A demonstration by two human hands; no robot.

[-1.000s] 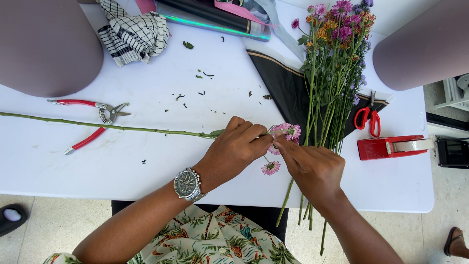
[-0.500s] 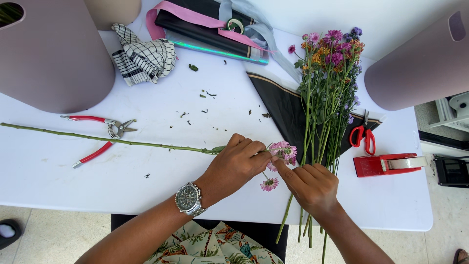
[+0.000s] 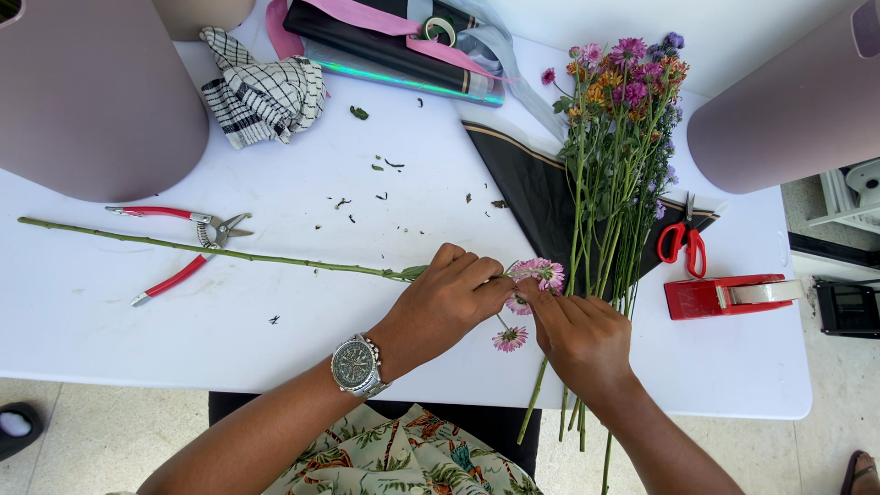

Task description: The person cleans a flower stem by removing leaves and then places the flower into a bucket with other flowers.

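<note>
Pink flower head (image 3: pixel 541 272) sits at table (image 3: pixel 110 339) centre, on end of long green stem (image 3: pixel 202 249). I see my left hand (image 3: pixel 449 298) pinching stem just behind bloom, right hand (image 3: pixel 579 337) fingertips closed on petals. Bouquet (image 3: pixel 616 156) just right; red pruners (image 3: pixel 179 249) left, under stem.

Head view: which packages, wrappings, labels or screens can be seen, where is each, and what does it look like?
Black wrapping sheet: under the flower bunch, right of centre, triangular, pale edge stripe.
Flat dark package: top centre, long, pink ribbon across, shiny teal edge.
Clear plastic wrap: beside that package, crumpled.
No screens or signs visible.
</note>
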